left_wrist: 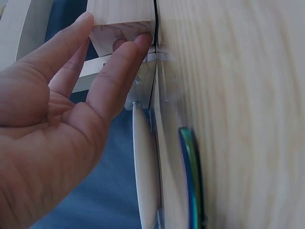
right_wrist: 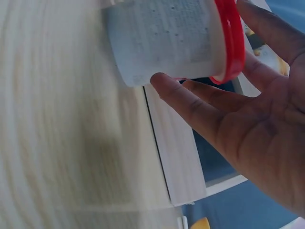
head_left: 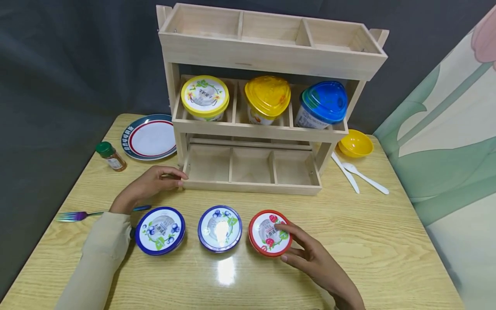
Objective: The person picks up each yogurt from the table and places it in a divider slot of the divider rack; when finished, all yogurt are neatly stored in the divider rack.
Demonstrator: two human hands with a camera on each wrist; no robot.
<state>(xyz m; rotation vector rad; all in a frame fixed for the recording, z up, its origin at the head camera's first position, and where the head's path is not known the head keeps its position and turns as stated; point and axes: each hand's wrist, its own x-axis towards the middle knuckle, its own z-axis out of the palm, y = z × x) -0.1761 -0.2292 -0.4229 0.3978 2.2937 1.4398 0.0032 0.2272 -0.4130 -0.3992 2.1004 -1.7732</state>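
My left hand (head_left: pixel 149 184) reaches to the left front corner of the bottom tray (head_left: pixel 252 187) of a wooden shelf, its fairly straight fingertips touching the wood. In the left wrist view, thumb and fingers (left_wrist: pixel 114 78) lie at the tray's end. My right hand (head_left: pixel 315 260) is at a tub with a red strawberry lid (head_left: pixel 265 237); one finger rests on the lid and the thumb is by the side. The right wrist view shows extended fingers (right_wrist: pixel 190 102) beside the tub's white wall. Left of it stand two blueberry tubs with blue lids (head_left: pixel 219 228) (head_left: pixel 159 231).
The shelf's middle tier holds a yellow-lidded tub (head_left: pixel 205 98), a yellow-topped tub (head_left: pixel 267 97) and a blue-topped tub (head_left: pixel 324 103). Around the shelf are a plate (head_left: pixel 151 137), a green-capped spice jar (head_left: pixel 111 156), a fork (head_left: pixel 77 216), white cutlery (head_left: pixel 364 176) and a yellow bowl (head_left: pixel 355 144).
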